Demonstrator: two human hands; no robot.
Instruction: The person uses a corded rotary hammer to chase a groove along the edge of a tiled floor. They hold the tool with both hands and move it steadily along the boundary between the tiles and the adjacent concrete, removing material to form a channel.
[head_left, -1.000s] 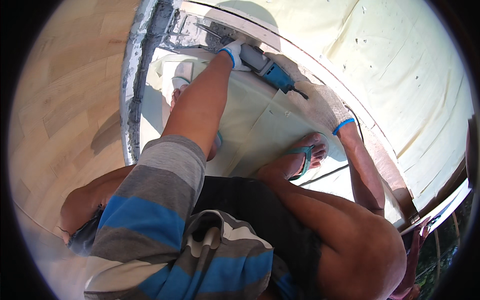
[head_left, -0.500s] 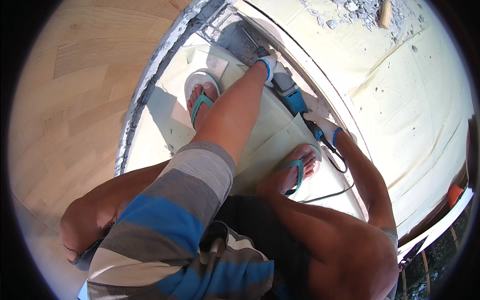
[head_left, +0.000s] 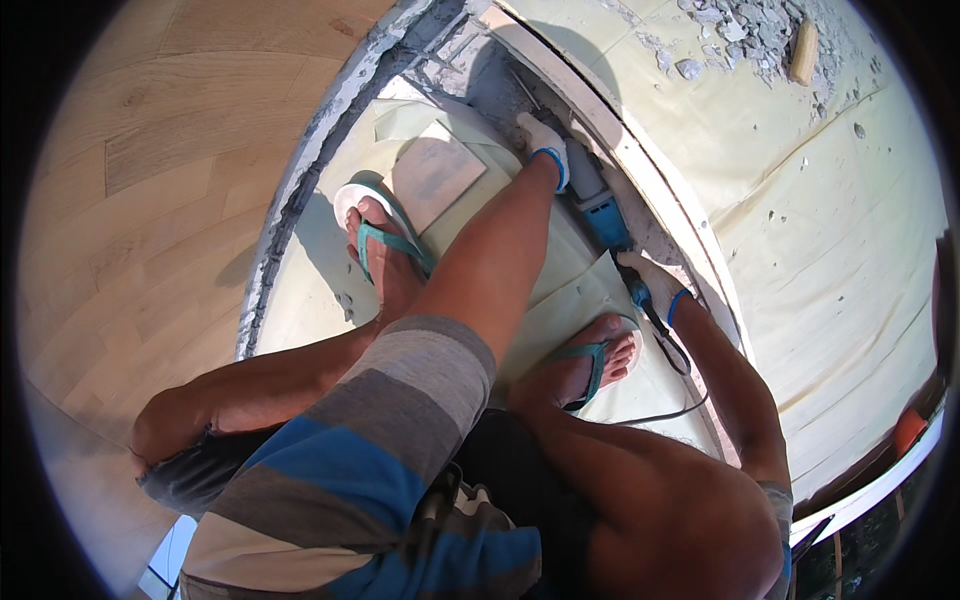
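A blue and grey rotary hammer [head_left: 604, 216] lies slantwise in the dusty channel, its thin chisel bit [head_left: 526, 92] pointing up and left into the rubble. My left hand [head_left: 545, 145], in a white glove with a blue cuff, is closed round the tool's front end near the bit; the fingers are partly hidden. The rear handle is gripped by my right hand [head_left: 653, 282], gloved the same way. From that handle a black cord [head_left: 672, 352] loops down and runs left behind my leg.
Pale sheeting [head_left: 800, 260] covers the right side, with concrete rubble [head_left: 735, 35] and a wooden handle [head_left: 803, 52] on it. A flat square piece [head_left: 437, 178] lies by my left foot. A broken concrete edge [head_left: 290, 195] borders the wood floor [head_left: 150, 220]. My feet wear flip-flops.
The rotary hammer has shifted slightly down and right, and my left hand with it. My left foot has moved left, uncovering more of the flat square piece. The whole view has tilted a little.
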